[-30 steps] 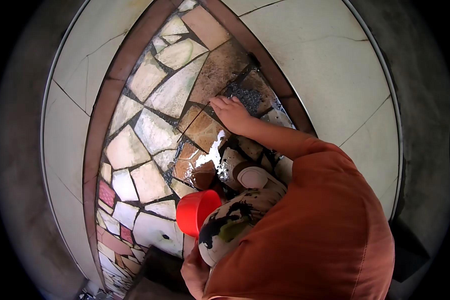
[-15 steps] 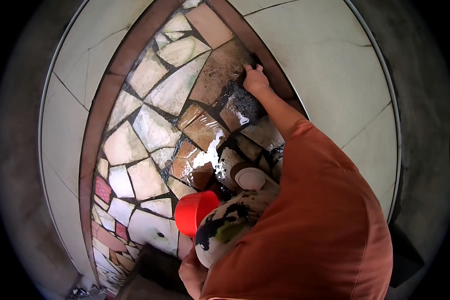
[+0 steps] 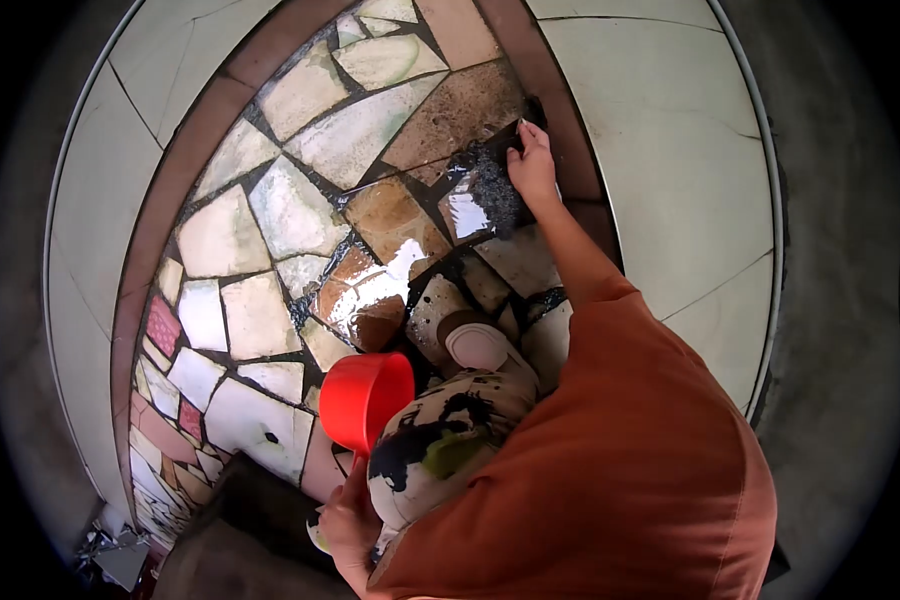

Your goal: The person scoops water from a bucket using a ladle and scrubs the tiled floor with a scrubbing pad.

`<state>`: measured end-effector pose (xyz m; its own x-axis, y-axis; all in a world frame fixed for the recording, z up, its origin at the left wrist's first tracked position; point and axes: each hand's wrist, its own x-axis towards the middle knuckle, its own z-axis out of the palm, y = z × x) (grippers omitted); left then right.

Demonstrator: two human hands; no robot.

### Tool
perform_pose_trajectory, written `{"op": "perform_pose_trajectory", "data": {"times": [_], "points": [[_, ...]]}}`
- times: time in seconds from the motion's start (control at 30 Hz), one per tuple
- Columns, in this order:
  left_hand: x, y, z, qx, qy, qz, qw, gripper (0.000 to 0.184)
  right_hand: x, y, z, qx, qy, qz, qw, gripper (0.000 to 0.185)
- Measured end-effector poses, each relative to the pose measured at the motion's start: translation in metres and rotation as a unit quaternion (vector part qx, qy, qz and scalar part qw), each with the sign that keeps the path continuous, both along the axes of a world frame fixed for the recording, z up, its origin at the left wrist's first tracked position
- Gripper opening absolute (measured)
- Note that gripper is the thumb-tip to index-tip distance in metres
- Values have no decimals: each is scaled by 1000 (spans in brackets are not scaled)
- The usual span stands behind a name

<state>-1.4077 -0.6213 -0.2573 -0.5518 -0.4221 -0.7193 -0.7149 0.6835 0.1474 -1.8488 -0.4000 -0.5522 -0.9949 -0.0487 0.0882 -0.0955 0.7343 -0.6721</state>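
Note:
My left hand [image 3: 347, 522] is closed round the handle of a red plastic dipper [image 3: 342, 402], whose bowl is tipped sideways beside my patterned trouser leg [image 3: 450, 440]. My right hand [image 3: 535, 165] reaches out low over the wet stone-paved floor [image 3: 450, 115], close to the brown border at the right. Its thumb and fingers are apart, and I see nothing held between them. Just left of this hand lies a dark, speckled, bubbly patch of water [image 3: 495, 190]. A small dark gap [image 3: 536, 108] shows beyond the fingertips.
Brown border tiles [image 3: 160, 190] and pale tiled walls [image 3: 670, 150] close in on both sides. My shoe [image 3: 475, 345] stands on the wet stones. A dark ledge [image 3: 260, 540] is at the lower left, with small clutter [image 3: 120, 560] beyond it.
The view has shifted a little. My left hand shows more fully on the dipper's handle, and the dipper sits farther left. My right hand stays near the border, its fingers turned slightly differently.

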Motion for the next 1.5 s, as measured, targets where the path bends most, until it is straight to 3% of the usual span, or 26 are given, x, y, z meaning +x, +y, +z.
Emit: {"op": "perform_pose_trajectory", "data": {"times": [0.13, 0.2, 0.33, 0.4, 0.47, 0.53, 0.6, 0.73, 0.9, 0.97, 1.1, 1.27, 1.33, 1.5], "points": [[9, -5, -7, 11, 12, 6, 1000, 44, 23, -2, 28, 50, 41, 123, 990, 42], [8, -6, -7, 12, 13, 1, 1000, 44, 28, -3, 30, 121, 28, 257, 958, 44], [-1, -7, -3, 11, 16, 0, 1000, 46, 17, -2, 36, 143, 17, 325, 935, 23], [-3, -7, -1, 15, 21, 9, 1000, 47, 4, -8, 28, 95, 60, 298, 948, 17], [-6, -6, 1, 18, 25, 17, 999, 48, -9, -16, 26, 26, 21, 217, 976, 20], [-9, -4, 3, 0, 18, -1, 1000, 49, -14, -26, 25, 26, 2, 216, 976, 21], [-6, -5, 1, -2, 14, -3, 1000, 50, -17, -38, 25, 156, 0, 260, 953, 23], [-5, -2, 3, -7, -2, 21, 1000, 51, -30, -52, 10, 294, -68, 301, 905, 18], [7, -2, 2, -3, 16, 40, 999, 51, -51, -57, 18, 328, -82, 324, 884, 12], [11, -1, 1, -3, 16, 47, 999, 51, -67, -60, 28, 192, -112, 264, 939, 11], [15, -1, 0, -4, 8, 46, 999, 52, -92, -61, 41, 107, -227, 306, 918, 15], [11, 0, -2, -10, -8, 34, 999, 51, -85, -57, 16, 126, -200, 309, 921, 13], [9, -1, 0, 2, 0, 45, 999, 51, -80, -58, 5, 160, -196, 249, 935, 24], [13, -4, 3, 1, 3, 52, 999, 51, -75, -65, 3, 119, -174, 270, 940, 35]]}}
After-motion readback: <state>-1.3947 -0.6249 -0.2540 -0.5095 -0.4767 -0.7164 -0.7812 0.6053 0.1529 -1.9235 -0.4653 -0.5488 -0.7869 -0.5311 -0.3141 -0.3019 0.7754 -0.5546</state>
